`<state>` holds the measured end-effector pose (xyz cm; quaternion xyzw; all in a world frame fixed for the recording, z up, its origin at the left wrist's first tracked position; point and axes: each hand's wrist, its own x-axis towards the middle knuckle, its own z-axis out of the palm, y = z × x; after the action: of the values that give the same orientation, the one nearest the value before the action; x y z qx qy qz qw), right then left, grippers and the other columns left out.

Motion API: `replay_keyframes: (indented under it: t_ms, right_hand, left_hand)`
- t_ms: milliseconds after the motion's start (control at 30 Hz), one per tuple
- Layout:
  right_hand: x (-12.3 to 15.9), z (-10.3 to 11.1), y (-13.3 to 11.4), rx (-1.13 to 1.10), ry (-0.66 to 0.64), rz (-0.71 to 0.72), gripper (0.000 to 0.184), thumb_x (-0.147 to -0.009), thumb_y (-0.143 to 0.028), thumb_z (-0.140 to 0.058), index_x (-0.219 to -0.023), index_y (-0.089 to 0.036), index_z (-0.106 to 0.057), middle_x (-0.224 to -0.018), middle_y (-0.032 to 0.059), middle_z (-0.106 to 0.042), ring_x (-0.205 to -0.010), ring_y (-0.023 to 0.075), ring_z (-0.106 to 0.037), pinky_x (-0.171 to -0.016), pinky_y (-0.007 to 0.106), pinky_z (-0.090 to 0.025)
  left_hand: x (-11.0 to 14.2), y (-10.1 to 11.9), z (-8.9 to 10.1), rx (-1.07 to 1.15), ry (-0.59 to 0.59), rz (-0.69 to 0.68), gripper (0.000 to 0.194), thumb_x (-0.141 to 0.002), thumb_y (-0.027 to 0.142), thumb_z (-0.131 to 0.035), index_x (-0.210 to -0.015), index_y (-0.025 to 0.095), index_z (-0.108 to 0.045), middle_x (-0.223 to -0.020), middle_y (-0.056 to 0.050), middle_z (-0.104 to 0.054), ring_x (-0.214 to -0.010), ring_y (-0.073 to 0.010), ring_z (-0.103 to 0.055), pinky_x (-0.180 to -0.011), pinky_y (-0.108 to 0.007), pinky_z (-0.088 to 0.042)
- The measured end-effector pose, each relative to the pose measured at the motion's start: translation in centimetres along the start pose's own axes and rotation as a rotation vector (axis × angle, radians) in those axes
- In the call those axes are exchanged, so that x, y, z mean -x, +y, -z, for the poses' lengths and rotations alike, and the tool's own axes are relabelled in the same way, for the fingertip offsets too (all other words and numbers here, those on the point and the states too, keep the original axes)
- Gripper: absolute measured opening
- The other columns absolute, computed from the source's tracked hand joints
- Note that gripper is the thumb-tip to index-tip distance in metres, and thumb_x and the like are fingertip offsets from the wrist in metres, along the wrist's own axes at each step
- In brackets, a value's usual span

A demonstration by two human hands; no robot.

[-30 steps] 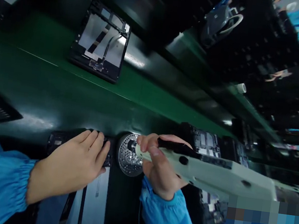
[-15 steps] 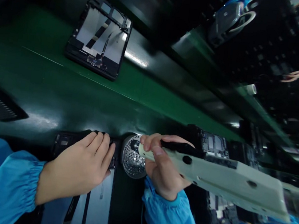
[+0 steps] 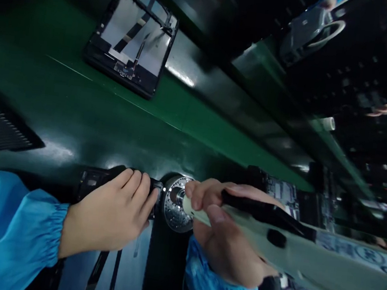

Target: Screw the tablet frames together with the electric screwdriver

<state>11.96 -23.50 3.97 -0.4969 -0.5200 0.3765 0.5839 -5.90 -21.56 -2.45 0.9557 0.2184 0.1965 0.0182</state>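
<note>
My right hand grips a pale green electric screwdriver with a black lever, its tip end over a round metal screw tray full of small holes. My left hand holds down the upper part of an opened tablet, fingers close together over its far edge. Grey panel and dark ribbon cables show in that tablet below the hand; its upper part is mostly covered. The screw tray stands just right of this tablet.
Farther off, another opened tablet lies on the green bench. A dark rack of thin rods is at the left. More opened devices stand at the right. A co-worker's hand shows at the top right.
The screwdriver's rear has swung nearer and lower, its tip end staying by the screw tray. My left hand stays on the tablet; the view has shifted slightly.
</note>
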Motion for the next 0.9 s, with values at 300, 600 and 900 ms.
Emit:
replay_keyframes:
  t_ms: [300, 600, 900]
  right_hand:
    - [0.11, 0.36, 0.54, 0.018, -0.072, -0.033, 0.034, -0.082, -0.005, -0.067, -0.107, -0.028, -0.069, -0.074, -0.0043, -0.063, -0.068, 0.0136, -0.061, -0.072, 0.039, -0.057]
    - [0.27, 0.1, 0.05, 0.04, -0.008, -0.085, 0.03, -0.08, -0.011, -0.073, -0.102, -0.031, -0.068, -0.069, -0.0056, -0.058, -0.064, 0.0135, -0.058, -0.069, 0.037, -0.055]
    - [0.32, 0.18, 0.8, 0.04, -0.012, -0.031, 0.025, -0.082, -0.016, -0.073, -0.102, -0.029, -0.067, -0.068, -0.0063, -0.057, -0.061, 0.0124, -0.056, -0.066, 0.035, -0.053]
  left_hand:
    - [-0.03, 0.13, -0.01, -0.01, -0.018, -0.017, 0.045, -0.1, 0.033, -0.047, -0.123, 0.001, -0.069, -0.115, -0.027, -0.072, -0.102, -0.0387, -0.072, -0.087, -0.05, -0.057]
    - [0.09, 0.17, 0.05, -0.017, -0.015, -0.022, 0.045, -0.1, 0.033, -0.048, -0.124, 0.001, -0.068, -0.115, -0.026, -0.072, -0.104, -0.0379, -0.071, -0.089, -0.049, -0.056]
    - [0.1, 0.12, -0.03, -0.019, -0.024, -0.03, 0.045, -0.1, 0.033, -0.049, -0.125, 0.0, -0.067, -0.116, -0.028, -0.071, -0.103, -0.0395, -0.071, -0.087, -0.05, -0.056]
